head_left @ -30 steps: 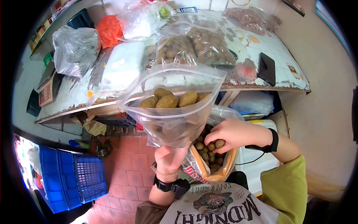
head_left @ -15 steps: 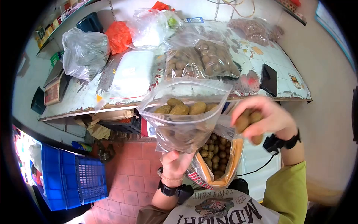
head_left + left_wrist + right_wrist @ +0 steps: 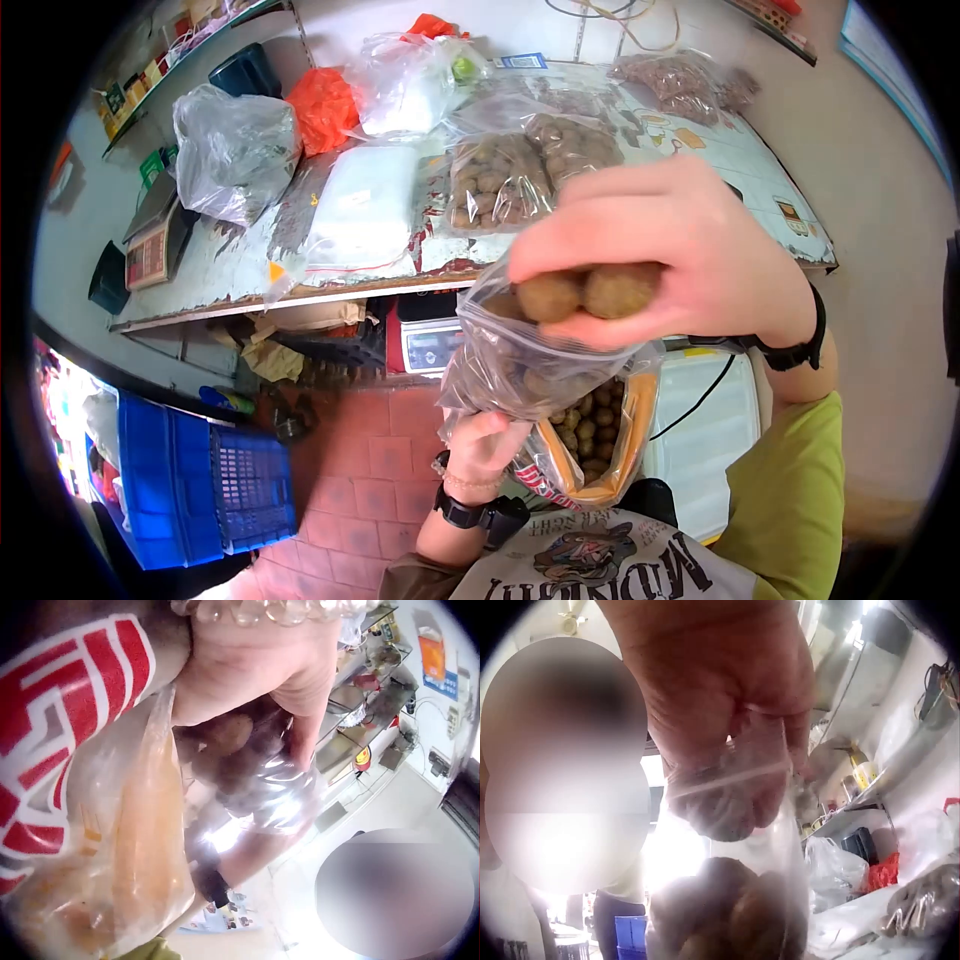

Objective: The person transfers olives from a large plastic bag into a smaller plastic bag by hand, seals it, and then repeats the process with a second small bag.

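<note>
My left hand (image 3: 485,445) grips a clear zip bag (image 3: 500,360) low down, thumb in front and fingers behind. The bag's mouth faces up, and several round things show through its plastic (image 3: 802,892). Over that mouth is my right hand (image 3: 700,245), its fingers and thumb curled round brownish-green, egg-sized round fruits (image 3: 618,290). In the right wrist view, its fingertips (image 3: 769,802) are inside the bag's upper part. Below stands a larger open bag (image 3: 640,435) with an orange lining, holding more of these fruits (image 3: 597,430).
On the worn table (image 3: 440,255) lie filled zip bags (image 3: 495,180), a white plastic stack (image 3: 365,195), a grey plastic bag (image 3: 235,150) and a red bag (image 3: 322,110). A scale (image 3: 430,345) sits under its front edge. Blue crates (image 3: 165,480) stand left.
My right hand has lifted fruits out of the large bag, swung out to the right and come over the zip bag's mouth. The zip bag has moved slightly right and down in view.
</note>
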The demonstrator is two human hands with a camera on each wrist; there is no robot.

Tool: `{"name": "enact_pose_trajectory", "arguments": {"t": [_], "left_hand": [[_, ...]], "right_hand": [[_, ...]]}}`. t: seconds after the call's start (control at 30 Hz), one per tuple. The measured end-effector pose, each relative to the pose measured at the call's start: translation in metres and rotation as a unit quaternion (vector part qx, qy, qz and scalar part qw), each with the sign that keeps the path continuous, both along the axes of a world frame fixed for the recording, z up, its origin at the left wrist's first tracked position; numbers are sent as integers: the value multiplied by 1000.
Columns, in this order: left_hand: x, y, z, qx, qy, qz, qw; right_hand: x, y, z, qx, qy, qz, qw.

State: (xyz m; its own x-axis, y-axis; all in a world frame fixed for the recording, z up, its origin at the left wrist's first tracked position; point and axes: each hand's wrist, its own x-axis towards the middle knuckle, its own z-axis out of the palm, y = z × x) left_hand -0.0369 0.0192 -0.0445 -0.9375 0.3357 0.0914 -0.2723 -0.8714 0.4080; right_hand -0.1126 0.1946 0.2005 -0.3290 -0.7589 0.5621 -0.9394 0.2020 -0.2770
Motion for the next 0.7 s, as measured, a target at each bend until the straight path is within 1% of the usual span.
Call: {"name": "enact_pose_trajectory", "arguments": {"t": [0.03, 0.07, 0.1, 0.13, 0.2, 0.23, 0.3, 0.33, 0.4, 0.53, 0.6, 0.63, 0.7], "left_hand": [[0, 0, 3, 2, -2, 4, 1000], [-1, -1, 5, 49, -20, -12, 999], [-1, 0, 7, 95, -37, -29, 994], [-3, 0, 6, 95, -37, -30, 994], [-5, 2, 4, 79, -23, 0, 997], [-5, 3, 5, 78, -23, -3, 997], [-5, 3, 5, 79, -27, -7, 996], [-5, 3, 5, 78, -27, -7, 997], [-3, 2, 3, 73, -14, -5, 997], [-2, 0, 1, 88, -3, -30, 996], [-1, -1, 0, 86, 6, -20, 996], [-1, -1, 1, 86, 6, -18, 996], [-1, -1, 5, 73, -10, -22, 997]], "right_hand": [[6, 3, 3, 31, 16, -28, 999], [9, 6, 5, 60, 33, -58, 996], [9, 8, 5, 84, 31, -59, 994], [9, 8, 4, 84, 30, -60, 994], [6, 7, 4, 133, 8, -23, 991], [6, 5, 5, 133, 8, -27, 991], [4, 2, 8, 137, -4, 7, 991], [3, 0, 6, 136, -4, 8, 991], [-1, -2, 1, 46, -22, 57, 997], [-1, 1, 0, 48, -30, 55, 997], [3, 6, 4, 18, -46, -5, 999], [4, 7, 6, 18, -46, -4, 999], [8, 10, 10, 43, -111, -40, 992]]}}
